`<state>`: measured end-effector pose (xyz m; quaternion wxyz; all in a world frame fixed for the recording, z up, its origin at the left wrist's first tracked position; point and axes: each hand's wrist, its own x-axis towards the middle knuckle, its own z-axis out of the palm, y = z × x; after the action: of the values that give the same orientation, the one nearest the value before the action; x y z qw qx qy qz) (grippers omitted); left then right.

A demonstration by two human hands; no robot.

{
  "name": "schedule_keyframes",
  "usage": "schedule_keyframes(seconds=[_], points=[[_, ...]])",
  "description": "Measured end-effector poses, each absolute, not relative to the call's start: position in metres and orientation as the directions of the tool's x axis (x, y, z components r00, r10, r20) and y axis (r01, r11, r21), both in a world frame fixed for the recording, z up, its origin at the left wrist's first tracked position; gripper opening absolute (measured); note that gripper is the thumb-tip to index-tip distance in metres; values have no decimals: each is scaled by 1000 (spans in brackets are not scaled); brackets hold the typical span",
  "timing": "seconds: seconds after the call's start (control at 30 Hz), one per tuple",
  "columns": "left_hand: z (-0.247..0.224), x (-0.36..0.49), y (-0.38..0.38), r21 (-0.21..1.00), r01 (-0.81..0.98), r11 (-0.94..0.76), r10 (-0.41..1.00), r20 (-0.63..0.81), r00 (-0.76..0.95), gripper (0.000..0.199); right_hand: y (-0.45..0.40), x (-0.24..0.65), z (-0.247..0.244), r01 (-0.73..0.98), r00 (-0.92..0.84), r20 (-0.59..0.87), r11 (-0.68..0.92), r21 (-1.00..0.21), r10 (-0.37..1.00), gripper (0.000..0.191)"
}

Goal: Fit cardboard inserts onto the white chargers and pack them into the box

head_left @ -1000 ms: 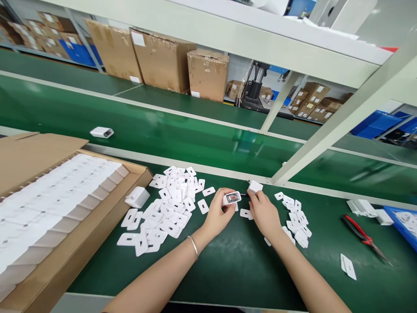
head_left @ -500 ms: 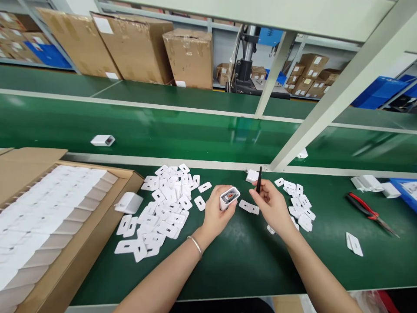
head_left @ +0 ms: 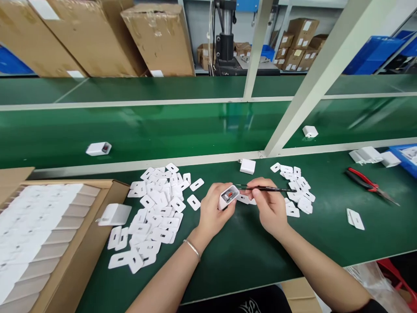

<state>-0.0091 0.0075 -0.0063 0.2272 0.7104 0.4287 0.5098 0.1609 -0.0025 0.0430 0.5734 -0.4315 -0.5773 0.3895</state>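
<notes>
Left of the slanted post (head_left: 317,82): three big boxes (head_left: 159,43), one open carton (head_left: 89,243), three loose blocks (head_left: 97,149), one heap of overlapping plates (head_left: 159,198). In front of it: one left hand (head_left: 211,211), one right hand (head_left: 272,211), one held block (head_left: 224,201), one black stick (head_left: 269,188), another plate heap (head_left: 297,195). Right of it: one pair of pliers (head_left: 372,188), one lone block (head_left: 310,131).

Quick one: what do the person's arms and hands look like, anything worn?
Left hand: ungloved, with a thin, rounded silver-coloured bangle at the wrist. Right hand: ungloved, nothing on its wrist. Both forearms are uncovered. A black fabric sleeve edge shows on the right arm; the left sleeve is out of frame. No cables or markings seen.
</notes>
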Motion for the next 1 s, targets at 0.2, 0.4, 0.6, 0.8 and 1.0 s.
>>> schedule_keyframes(seconds=[0.2,0.4,0.6,0.8,1.0], points=[[-5,-10,7,746,407,-528,839,532,114,26,-9,162,40,178,-65,425,430,-885,903,16],[-6,-10,7,738,406,-539,832,542,120,28,-9,164,39,231,-87,440,448,-864,894,15],[-5,-9,7,722,406,-560,815,568,115,28,-8,164,40,247,-101,471,480,-841,877,14],[-5,-10,8,693,417,-588,792,599,121,29,-6,164,37,198,-118,520,533,-822,846,19],[-5,-10,8,689,413,-595,786,607,118,29,-5,165,38,201,-128,536,551,-810,835,22]])
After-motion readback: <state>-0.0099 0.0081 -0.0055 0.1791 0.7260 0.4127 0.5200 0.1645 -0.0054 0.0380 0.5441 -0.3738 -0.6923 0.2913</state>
